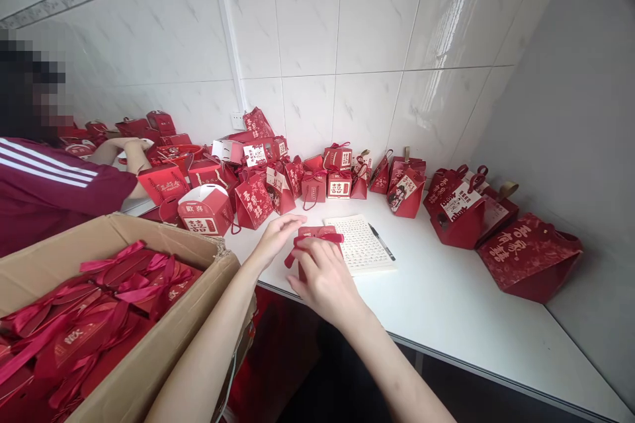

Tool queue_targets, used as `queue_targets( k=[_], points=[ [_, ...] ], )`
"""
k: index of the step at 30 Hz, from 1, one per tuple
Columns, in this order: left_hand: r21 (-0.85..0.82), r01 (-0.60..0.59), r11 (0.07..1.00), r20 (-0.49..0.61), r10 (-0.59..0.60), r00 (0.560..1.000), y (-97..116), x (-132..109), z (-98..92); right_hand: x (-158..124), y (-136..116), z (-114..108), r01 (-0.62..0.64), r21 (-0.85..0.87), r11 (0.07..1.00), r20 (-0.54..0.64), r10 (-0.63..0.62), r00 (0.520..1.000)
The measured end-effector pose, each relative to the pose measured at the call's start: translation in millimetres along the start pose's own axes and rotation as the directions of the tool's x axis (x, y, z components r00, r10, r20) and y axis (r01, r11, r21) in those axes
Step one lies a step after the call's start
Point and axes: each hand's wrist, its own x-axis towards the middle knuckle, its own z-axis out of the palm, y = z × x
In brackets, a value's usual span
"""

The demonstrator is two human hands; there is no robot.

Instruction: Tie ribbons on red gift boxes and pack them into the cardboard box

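Note:
A small red gift box with a red ribbon [317, 236] stands on the white table [446, 304] near its front edge. My left hand [278, 236] rests against the box's left side with curled fingers. My right hand [325, 277] covers the box's front, fingers closed on the ribbon and box. Much of the box is hidden behind my right hand.
A sheet of printed paper [360, 244] with a black pen [381, 241] lies just right of the box. Many red gift boxes [317, 178] line the tiled wall. A cardboard carton [124, 317] of flat red boxes with ribbons is at left. Another person's arm [54, 185] works at far left.

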Motion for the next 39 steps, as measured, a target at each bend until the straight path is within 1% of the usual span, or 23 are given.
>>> queue_targets(
  k=[1, 3, 5, 7, 9, 12, 14, 15, 17, 19, 22, 26, 30, 35, 39],
  points=[
    [0.035, 0.009, 0.999, 0.043, -0.011, 0.999, 2, 0, -0.7, 3, 1, 9, 0.000, -0.076, 0.997, 0.041, 0.003, 0.999],
    [0.107, -0.002, 0.994, 0.132, -0.012, 0.991, 3, -1, -1.5, 4, 3, 24, -0.004, -0.194, 0.981, 0.076, 0.019, 0.997],
    [0.157, -0.058, 0.986, 0.200, 0.026, 0.979, 2, -2, -1.7, -1, 7, 33, -0.015, -0.230, 0.973, 0.046, 0.027, 0.999],
    [0.175, -0.115, 0.978, 0.228, 0.073, 0.971, -1, -1, -1.4, -8, 10, 36, -0.018, -0.187, 0.982, -0.025, 0.013, 1.000],
    [0.189, -0.144, 0.971, 0.219, 0.102, 0.970, -4, -1, -0.4, -15, 12, 34, 0.000, -0.102, 0.995, -0.107, -0.011, 0.994],
    [0.247, -0.157, 0.956, 0.180, 0.114, 0.977, -3, -1, 2.8, -23, 15, 29, 0.033, 0.003, 0.999, -0.203, -0.032, 0.979],
    [0.270, -0.156, 0.950, 0.162, 0.115, 0.980, 2, -1, 5.7, -26, 17, 27, 0.039, 0.038, 0.998, -0.249, -0.029, 0.968],
    [0.271, -0.149, 0.951, 0.170, 0.105, 0.980, 5, -2, 7.2, -26, 18, 26, 0.042, 0.052, 0.998, -0.264, -0.026, 0.964],
    [0.277, -0.145, 0.950, 0.222, 0.084, 0.971, 10, -3, 10.2, -27, 19, 25, 0.048, 0.081, 0.996, -0.284, -0.023, 0.959],
    [0.294, -0.167, 0.941, 0.281, 0.082, 0.956, 12, -5, 12.4, -27, 20, 24, 0.050, 0.116, 0.992, -0.291, -0.014, 0.956],
    [0.309, -0.220, 0.925, 0.310, 0.121, 0.943, 10, -5, 13.6, -27, 21, 23, 0.053, 0.153, 0.987, -0.288, -0.006, 0.958],
    [0.322, -0.244, 0.915, 0.297, 0.147, 0.944, 4, -5, 14.2, -28, 20, 22, 0.071, 0.153, 0.986, -0.257, -0.030, 0.966],
    [0.320, -0.216, 0.922, 0.267, 0.131, 0.955, 2, -4, 16.2, -29, 18, 24, 0.078, 0.158, 0.984, -0.224, -0.041, 0.974],
    [0.298, -0.183, 0.937, 0.269, 0.102, 0.958, 3, -4, 17.3, -29, 18, 24, 0.084, 0.199, 0.976, -0.209, -0.042, 0.977],
    [0.297, -0.179, 0.938, 0.262, 0.100, 0.960, 2, -3, 17.2, -30, 19, 21, 0.109, 0.230, 0.967, -0.199, -0.062, 0.978]
  ],
)
